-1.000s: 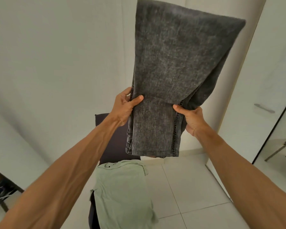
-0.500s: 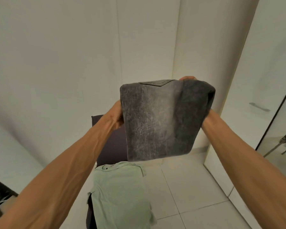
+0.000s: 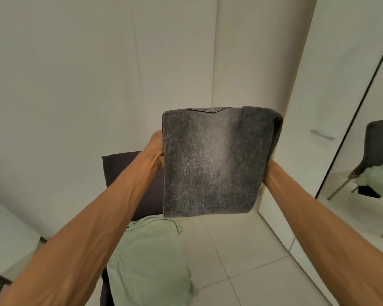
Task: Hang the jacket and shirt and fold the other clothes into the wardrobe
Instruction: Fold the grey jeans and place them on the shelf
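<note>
Grey jeans [image 3: 212,164], long a second ago, are now doubled into a compact square, held in mid-air above the chair [image 3: 124,173]. Left hand [image 3: 157,149] grips the left edge; right hand [image 3: 267,173] is mostly hidden behind the fold, grip unreadable. Judged ready for the wardrobe [image 3: 341,85]; green T-shirt [image 3: 146,257] awaits folding.

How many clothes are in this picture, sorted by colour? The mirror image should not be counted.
Grey, the folded jeans: 1
Light green, the shirt on the chair: 1
Total: 2
</note>
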